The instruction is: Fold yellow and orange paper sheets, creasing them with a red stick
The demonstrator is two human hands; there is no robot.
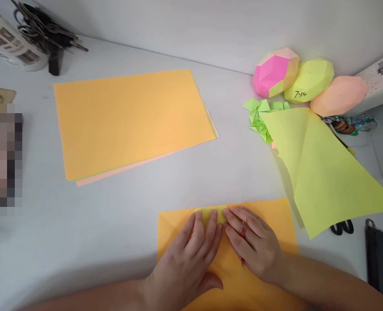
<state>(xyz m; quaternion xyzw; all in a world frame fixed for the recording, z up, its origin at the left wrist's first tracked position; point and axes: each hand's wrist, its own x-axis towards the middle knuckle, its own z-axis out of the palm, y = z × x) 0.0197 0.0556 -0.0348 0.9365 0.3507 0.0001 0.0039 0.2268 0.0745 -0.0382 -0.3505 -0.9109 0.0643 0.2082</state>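
An orange sheet lies at the front edge of the view, with a small yellow paper piece along its far edge. My left hand is open, palm down, its fingertips resting on the yellow piece and its thumb pointing right. Beside it, my right hand touches the yellow piece's right end with bent fingertips. A thin red tool passes between my right fingers; part of it is hidden under them.
Stacked coloured sheets lie at back left. A creased yellow-green sheet covers part of the right side, near green folded pieces and faceted paper shapes. Keys and a bottle stand far left; a black case lies right.
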